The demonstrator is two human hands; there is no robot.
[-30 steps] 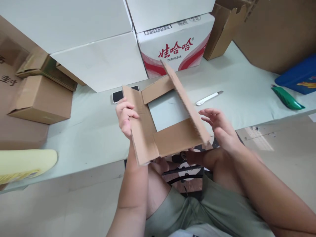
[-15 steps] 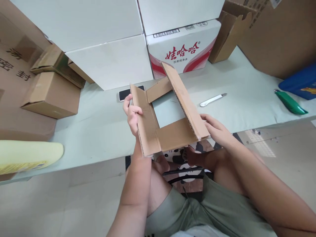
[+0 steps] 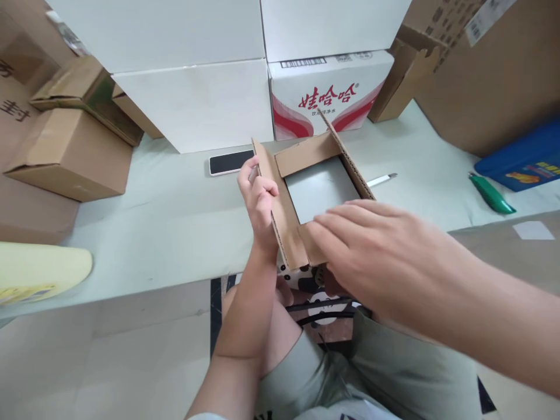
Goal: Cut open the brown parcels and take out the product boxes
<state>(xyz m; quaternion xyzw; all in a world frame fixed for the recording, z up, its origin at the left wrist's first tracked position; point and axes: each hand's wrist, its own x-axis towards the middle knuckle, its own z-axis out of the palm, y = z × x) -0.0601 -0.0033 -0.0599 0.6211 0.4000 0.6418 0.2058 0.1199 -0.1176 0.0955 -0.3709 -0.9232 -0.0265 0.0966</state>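
Note:
A small brown cardboard box [image 3: 286, 216] is held tilted above the table's front edge, its flaps standing up and outward. A pale surface shows through its middle opening. On its left flap is my left hand [image 3: 261, 195], fingers curled round the cardboard edge. My right hand [image 3: 371, 248] reaches across the near right corner, its fingers bent down over the near flap; the thumb is hidden beneath. Behind the box's right side lies a white utility knife [image 3: 382, 179], partly covered. A phone [image 3: 231, 163] with a dark screen lies just left of the box.
White cartons [image 3: 196, 108] and a red-lettered carton [image 3: 332, 96] stand along the back of the table [image 3: 170, 216]. Brown boxes [image 3: 83, 154] are at the left, above a pale yellow bottle [image 3: 44, 268]. At the right are a green-handled tool [image 3: 492, 193] and a blue package [image 3: 525, 157].
My right hand has moved from the box's right flap over to its near flap. The box has turned slightly and shifted right in view, with my left hand still on it.

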